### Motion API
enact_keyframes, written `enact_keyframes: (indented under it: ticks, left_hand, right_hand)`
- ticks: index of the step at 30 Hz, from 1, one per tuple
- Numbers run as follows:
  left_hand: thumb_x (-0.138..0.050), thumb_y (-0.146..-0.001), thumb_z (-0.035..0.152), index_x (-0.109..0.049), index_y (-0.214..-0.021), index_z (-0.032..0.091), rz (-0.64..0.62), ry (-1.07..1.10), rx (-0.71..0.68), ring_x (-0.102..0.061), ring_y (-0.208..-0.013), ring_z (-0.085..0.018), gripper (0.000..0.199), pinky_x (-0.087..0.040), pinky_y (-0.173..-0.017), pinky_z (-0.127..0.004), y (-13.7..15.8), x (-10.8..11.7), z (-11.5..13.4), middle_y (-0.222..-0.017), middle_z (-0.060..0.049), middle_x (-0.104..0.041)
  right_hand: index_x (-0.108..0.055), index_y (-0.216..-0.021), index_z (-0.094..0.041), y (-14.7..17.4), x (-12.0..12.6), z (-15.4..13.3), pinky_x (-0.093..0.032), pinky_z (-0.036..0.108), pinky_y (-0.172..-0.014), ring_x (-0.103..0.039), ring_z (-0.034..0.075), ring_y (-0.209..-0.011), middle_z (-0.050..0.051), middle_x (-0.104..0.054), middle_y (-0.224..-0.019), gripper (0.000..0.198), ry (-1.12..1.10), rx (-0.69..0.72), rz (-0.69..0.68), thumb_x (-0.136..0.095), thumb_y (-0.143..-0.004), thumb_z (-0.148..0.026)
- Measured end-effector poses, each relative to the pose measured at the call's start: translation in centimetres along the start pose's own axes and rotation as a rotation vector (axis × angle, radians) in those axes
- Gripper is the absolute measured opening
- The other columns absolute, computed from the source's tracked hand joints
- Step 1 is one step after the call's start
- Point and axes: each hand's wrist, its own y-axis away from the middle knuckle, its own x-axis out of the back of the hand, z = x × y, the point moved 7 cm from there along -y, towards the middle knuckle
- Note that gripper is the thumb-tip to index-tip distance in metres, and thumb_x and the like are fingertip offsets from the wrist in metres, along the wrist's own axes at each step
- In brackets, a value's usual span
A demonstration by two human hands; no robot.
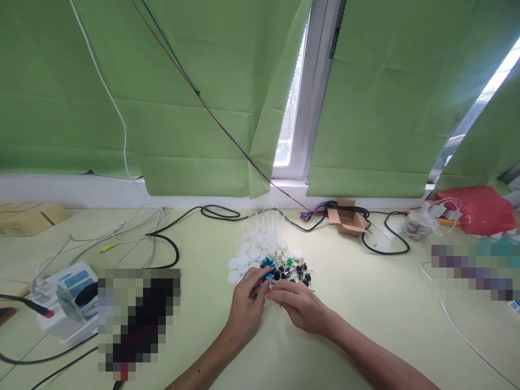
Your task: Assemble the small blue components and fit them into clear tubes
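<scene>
My left hand [247, 300] and my right hand [299, 304] meet at the near edge of a small heap of parts, fingers pinched together. Between the fingertips shows a thin pale rod-like piece [271, 283]; its exact kind is too small to tell. Just beyond lie small shiny blue pieces [267, 262], partly hidden by my left hand. Black knob-like pieces [305, 280] and thin metal stems lie past my right hand, with a green piece [289, 261] among them. White round caps [242, 258] are spread to the left of the heap.
Clear upright tubes [266, 227] stand behind the caps. An open cardboard box [348, 221] sits at the back beside coiled black cables [390, 252]. A white power strip [67, 319] with plugs is at left. A red bag [479, 208] lies far right.
</scene>
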Motion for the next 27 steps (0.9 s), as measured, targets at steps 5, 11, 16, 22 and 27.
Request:
enact_keyframes:
  ticks: [5, 11, 16, 22, 27]
  left_hand:
    - [-0.051, -0.091, 0.027, -0.063, -0.111, 0.023, 0.000, 0.029, 0.003, -0.062, -0.085, -0.017, 0.024, -0.053, -0.070, -0.028, 0.03, -0.09, -0.08, -0.097, -0.005, -0.060]
    - [-0.051, -0.091, 0.027, -0.063, -0.111, 0.022, -0.004, 0.044, -0.004, -0.062, -0.083, -0.017, 0.024, -0.053, -0.068, -0.028, 0.23, -0.11, -0.35, -0.096, -0.005, -0.060]
    - [-0.052, -0.091, 0.027, -0.063, -0.110, 0.023, -0.011, 0.068, 0.001, -0.062, -0.082, -0.016, 0.022, -0.054, -0.069, -0.028, 0.31, -0.28, -0.52, -0.095, -0.004, -0.059]
    - [-0.053, -0.090, 0.026, -0.061, -0.111, 0.023, -0.004, 0.062, 0.010, -0.062, -0.080, -0.015, 0.022, -0.054, -0.069, -0.028, 0.35, -0.31, -0.53, -0.095, -0.003, -0.059]
    - [-0.053, -0.090, 0.025, -0.062, -0.110, 0.023, -0.008, 0.061, 0.003, -0.062, -0.079, -0.015, 0.022, -0.054, -0.068, -0.028, 0.47, -0.37, -0.64, -0.094, -0.004, -0.058]
  right_hand:
    - [-0.057, -0.119, -0.021, 0.04, 0.03, 0.06, -0.052, 0.028, -0.080, -0.061, 0.017, -0.097, 0.009, -0.065, -0.105, 0.036, 0.000, 0.012, 0.010, -0.039, -0.093, -0.004]
    - [-0.058, -0.115, -0.021, 0.13, 0.06, 0.07, -0.053, 0.027, -0.081, -0.062, 0.017, -0.098, 0.008, -0.066, -0.101, 0.029, 0.011, 0.033, 0.042, -0.043, -0.094, -0.007]
    - [-0.060, -0.112, -0.019, 0.33, 0.18, 0.27, -0.053, 0.027, -0.079, -0.062, 0.018, -0.098, 0.010, -0.065, -0.104, 0.023, 0.012, 0.030, 0.090, -0.051, -0.093, -0.011]
    - [-0.062, -0.105, -0.019, 0.37, 0.32, 0.47, -0.053, 0.026, -0.072, -0.063, 0.017, -0.089, 0.008, -0.066, -0.094, 0.015, 0.044, 0.044, 0.145, -0.057, -0.092, -0.015]
    - [-0.063, -0.097, -0.018, 0.29, 0.49, 0.30, -0.050, 0.024, -0.064, -0.063, 0.016, -0.080, 0.008, -0.066, -0.089, 0.007, 0.089, 0.055, 0.181, -0.058, -0.092, -0.019]
